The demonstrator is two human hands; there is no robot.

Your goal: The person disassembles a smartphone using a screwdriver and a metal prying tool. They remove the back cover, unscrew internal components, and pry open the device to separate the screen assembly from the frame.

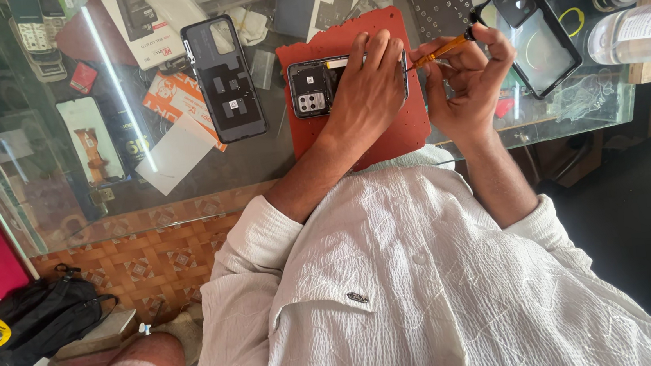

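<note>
An opened black phone (311, 87) with its camera block showing lies on a red work mat (392, 134) on a glass counter. My left hand (364, 89) presses down flat on the phone and covers its right half. My right hand (467, 76) grips a small orange-handled screwdriver (440, 51), its tip pointing left at the phone's right edge beside my left fingers. The phone's removed black back cover (224, 78) lies left of the mat.
A clear phone case (532, 35) lies right of the mat, with a plastic bottle (638, 31) and a black perforated pad (441, 0) nearby. Boxes, papers and phones lie on and under the glass counter (261, 161). A black bag (39, 314) sits on the floor at left.
</note>
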